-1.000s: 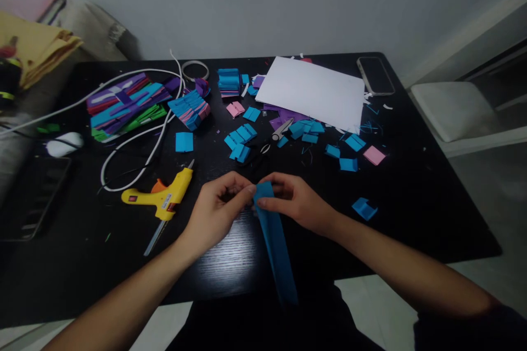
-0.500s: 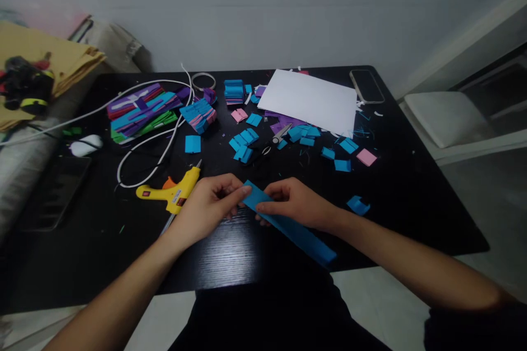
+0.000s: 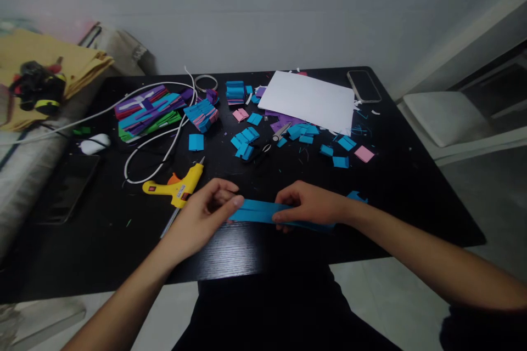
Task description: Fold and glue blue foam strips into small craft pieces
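Note:
A long blue paper strip (image 3: 257,211) lies roughly level over the near part of the black table (image 3: 411,192). My left hand (image 3: 203,214) pinches the strip's left end with thumb and fingers closed. My right hand (image 3: 310,205) grips the strip near its middle, fingers curled over it, and hides its right part. A yellow glue gun (image 3: 175,187) rests just left of my left hand. Several small folded blue pieces (image 3: 244,140) and black-handled scissors (image 3: 272,141) lie beyond my hands.
A white sheet (image 3: 310,100) and a phone (image 3: 363,86) lie at the far right. Stacks of coloured strips (image 3: 150,109), a white cable (image 3: 164,140) and a tape roll (image 3: 205,82) sit far left. A white mouse (image 3: 94,144) lies at left; a white cushion (image 3: 447,116) is off the table's right.
The blue strip swung from hanging down toward me to lying nearly level, left to right. My right hand slid rightward along it; my left hand kept hold of the end.

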### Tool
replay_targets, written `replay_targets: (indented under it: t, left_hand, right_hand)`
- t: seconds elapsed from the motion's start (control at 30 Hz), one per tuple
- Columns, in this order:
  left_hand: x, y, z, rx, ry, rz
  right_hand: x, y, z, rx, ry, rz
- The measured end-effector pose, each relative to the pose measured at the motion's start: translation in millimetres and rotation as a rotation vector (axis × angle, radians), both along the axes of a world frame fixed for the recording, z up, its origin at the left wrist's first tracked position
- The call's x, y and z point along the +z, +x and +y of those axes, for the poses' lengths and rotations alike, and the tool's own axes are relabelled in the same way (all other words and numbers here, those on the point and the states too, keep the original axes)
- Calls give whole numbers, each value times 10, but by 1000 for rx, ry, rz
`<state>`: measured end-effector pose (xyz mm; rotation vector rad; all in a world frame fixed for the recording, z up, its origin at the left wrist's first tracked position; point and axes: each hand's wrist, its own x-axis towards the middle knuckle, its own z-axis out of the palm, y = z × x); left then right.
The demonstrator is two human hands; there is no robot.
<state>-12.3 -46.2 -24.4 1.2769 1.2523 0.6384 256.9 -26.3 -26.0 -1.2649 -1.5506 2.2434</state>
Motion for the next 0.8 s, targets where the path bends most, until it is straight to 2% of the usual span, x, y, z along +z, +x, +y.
replay_targets:
  t: [0.13,0.3,0.37,0.5,0.67,0.73,0.8]
  left_hand:
    - [-49,98,-9,-151,-125,-38]
    - [-42,4,-2,-125,-104,-6]
    - [-23,-48,7,-164,-120,28]
    - [36,-78,81,-410,-151,133]
    - [133,42,242,-788,33,365]
    - [141,109,282,-848,53,375]
    - [118,161,297,-856,-36,296]
  right_hand:
    - [62,-100,-4,55,53,-27]
    - [62,-17,49,185,-36,-17]
    - [34,23,75,233,-51,-23]
    - [32,-2,112,298,22,-82]
    - [181,-170,128,424,267,-276]
    - [228,-229,128,445,334,-309]
    - [249,-259,130,439,367,-307]
